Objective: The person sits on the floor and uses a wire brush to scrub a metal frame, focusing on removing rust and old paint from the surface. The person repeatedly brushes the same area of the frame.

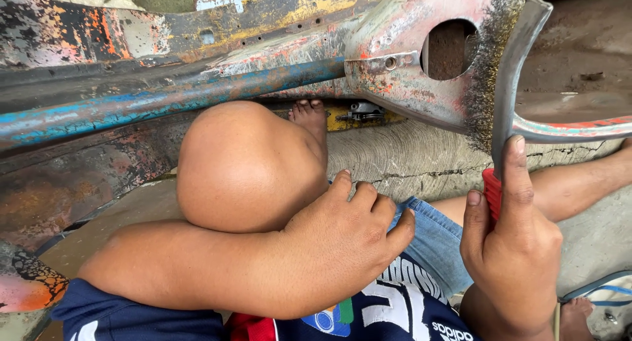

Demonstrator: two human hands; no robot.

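Note:
My right hand grips the red handle of a wire brush. Its metal back rises to the top of the view, and its bristles rest against the edge of a rusty, paint-flaked metal frame. That frame has a round hole and a blue tube running left. My left hand lies flat over my raised bare knee and the hem of my blue denim shorts, holding nothing.
I sit on a cracked concrete floor. My bare toes reach under the frame near a yellow part. Rusty sheet metal fills the left side. A blue-strapped sandal lies at the bottom right.

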